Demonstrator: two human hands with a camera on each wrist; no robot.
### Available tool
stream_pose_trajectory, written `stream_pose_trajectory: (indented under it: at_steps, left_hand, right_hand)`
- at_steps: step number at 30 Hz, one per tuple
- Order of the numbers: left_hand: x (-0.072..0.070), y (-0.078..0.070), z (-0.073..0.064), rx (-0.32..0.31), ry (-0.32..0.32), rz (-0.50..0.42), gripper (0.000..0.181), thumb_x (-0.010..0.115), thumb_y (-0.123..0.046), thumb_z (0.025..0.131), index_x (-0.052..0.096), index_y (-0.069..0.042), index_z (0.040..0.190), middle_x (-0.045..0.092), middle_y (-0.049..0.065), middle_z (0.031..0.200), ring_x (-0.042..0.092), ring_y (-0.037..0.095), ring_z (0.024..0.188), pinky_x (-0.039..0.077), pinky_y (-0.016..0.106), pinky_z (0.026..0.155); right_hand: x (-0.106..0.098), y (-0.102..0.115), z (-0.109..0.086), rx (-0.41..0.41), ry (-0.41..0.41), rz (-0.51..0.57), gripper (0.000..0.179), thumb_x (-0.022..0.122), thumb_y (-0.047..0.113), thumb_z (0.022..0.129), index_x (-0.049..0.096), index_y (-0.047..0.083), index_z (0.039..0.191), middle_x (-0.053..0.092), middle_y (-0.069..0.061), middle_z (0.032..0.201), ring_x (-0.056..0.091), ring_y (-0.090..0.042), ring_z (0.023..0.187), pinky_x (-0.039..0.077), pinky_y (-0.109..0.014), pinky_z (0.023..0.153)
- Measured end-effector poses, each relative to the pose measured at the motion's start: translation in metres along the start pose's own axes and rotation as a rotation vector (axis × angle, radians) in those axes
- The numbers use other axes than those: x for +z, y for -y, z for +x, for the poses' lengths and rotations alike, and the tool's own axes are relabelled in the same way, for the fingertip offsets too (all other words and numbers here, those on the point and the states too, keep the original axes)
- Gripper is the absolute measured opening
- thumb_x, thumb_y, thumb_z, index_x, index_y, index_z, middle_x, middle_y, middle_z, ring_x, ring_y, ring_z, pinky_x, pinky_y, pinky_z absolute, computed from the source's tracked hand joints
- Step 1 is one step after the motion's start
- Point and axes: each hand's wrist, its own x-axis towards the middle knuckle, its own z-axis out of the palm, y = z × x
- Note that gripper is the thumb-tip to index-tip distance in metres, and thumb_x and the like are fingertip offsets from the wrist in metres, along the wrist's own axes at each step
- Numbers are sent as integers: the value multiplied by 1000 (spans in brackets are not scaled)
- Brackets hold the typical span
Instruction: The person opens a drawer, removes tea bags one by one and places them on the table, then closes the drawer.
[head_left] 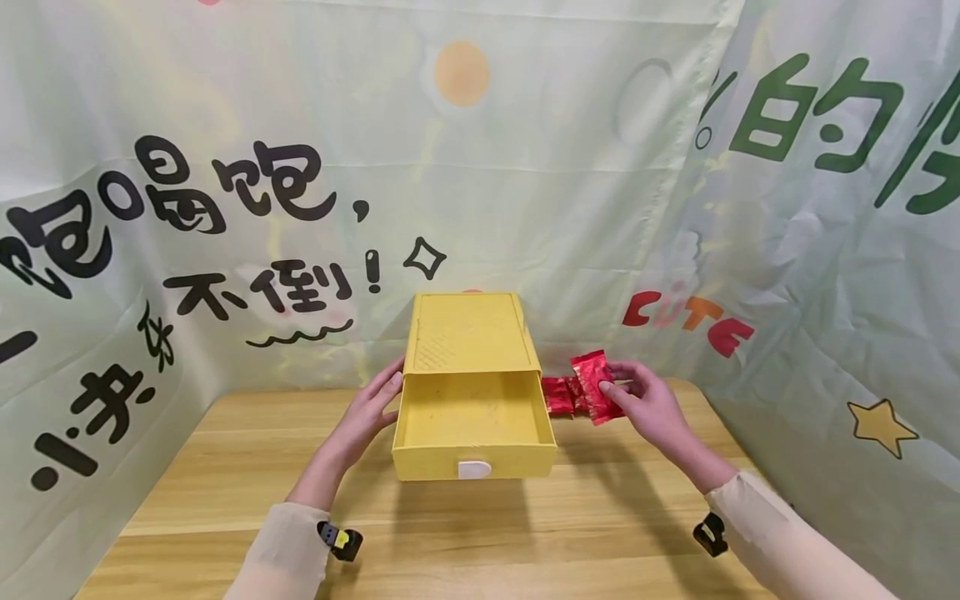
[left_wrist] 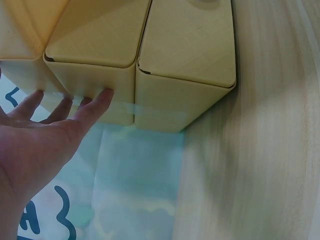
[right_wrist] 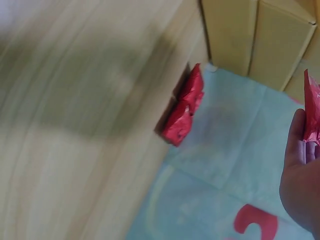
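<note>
A yellow drawer box (head_left: 472, 329) stands at the middle back of the table, its upper drawer (head_left: 431, 463) pulled out toward me. Nothing lies on the part of the drawer floor that shows. My left hand (head_left: 366, 417) rests against the box's left side; in the left wrist view its fingers (left_wrist: 95, 107) stretch out along the yellow wall. Off to the box's right, my right hand (head_left: 651, 407) pinches a red foil packet (head_left: 596, 385) between thumb and fingers, held up above the table. More red packets (right_wrist: 184, 112) lie beside the box near the table's back edge.
The wooden table (head_left: 262, 467) ends at a printed cloth backdrop (head_left: 525, 192) at the back and both sides. A white tab handle (head_left: 474, 470) sits on the drawer front. The drawer juts forward between my arms.
</note>
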Motion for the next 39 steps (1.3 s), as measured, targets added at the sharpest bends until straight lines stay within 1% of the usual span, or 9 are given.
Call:
stream_pose_trajectory:
  at_steps: [6,9,11,15,20,28,34,36,39]
  left_hand:
    - [0,-1,0,4,11,8,61,43,-36,113,25,-11,166,24,11,171,27,35,154,38,61,117]
    - [0,-2,0,5,11,8,62,44,-36,113,25,-11,166,24,11,171,27,36,154,38,61,117]
    - [1,-2,-1,4,9,8,62,44,-36,113,25,-11,166,24,11,171,28,35,154,39,60,117]
    - [0,-1,0,1,5,3,61,44,-36,113,26,-11,166,25,10,171,28,34,153,38,61,117]
    - [-1,0,0,-3,5,7,62,44,-37,113,25,-11,166,25,11,171,28,35,153,37,62,117]
    - [0,-1,1,-10,2,1,62,45,-37,112,27,-13,166,26,9,170,29,34,153,38,61,117]
    - [-1,-1,1,-3,6,6,62,44,-36,113,26,-11,166,25,11,170,29,36,153,38,62,117]
    - [-2,-1,1,-3,7,8,62,44,-36,113,25,-10,166,25,11,171,28,37,153,38,62,117]
    - [-2,0,1,-8,10,7,61,43,-36,113,25,-10,166,24,12,171,28,37,154,37,62,117]
  right_hand:
    - [-2,-19,4,27,-17,5,47,67,26,104,57,-1,141,62,-23,132,62,-5,99,58,-20,75]
    - [-4,-27,5,47,-28,0,45,65,23,105,57,-2,141,62,-24,132,62,-5,98,57,-19,75]
    - [-4,-32,7,57,-34,-16,44,64,22,105,56,-2,141,62,-25,132,62,-9,100,57,-20,75]
    - [-5,-41,10,77,-45,-55,44,62,21,106,55,-2,143,61,-26,133,63,-23,107,57,-20,74]
    - [-6,-53,15,109,-49,-54,46,60,18,105,53,-3,145,59,-27,136,61,-35,116,56,-18,75]
    - [-7,-73,24,133,-64,-65,46,58,17,106,52,-5,146,59,-30,137,60,-39,120,54,-14,75]
    - [-5,-85,33,166,-86,-96,45,56,16,107,53,-9,145,60,-32,136,60,-40,122,49,-9,73]
    - [-4,-88,36,181,-95,-110,44,57,15,107,55,-9,143,62,-32,134,61,-40,121,49,-10,74]
    - [-3,-95,39,202,-103,-140,41,57,15,106,58,-9,139,63,-32,132,61,-40,120,51,-17,78]
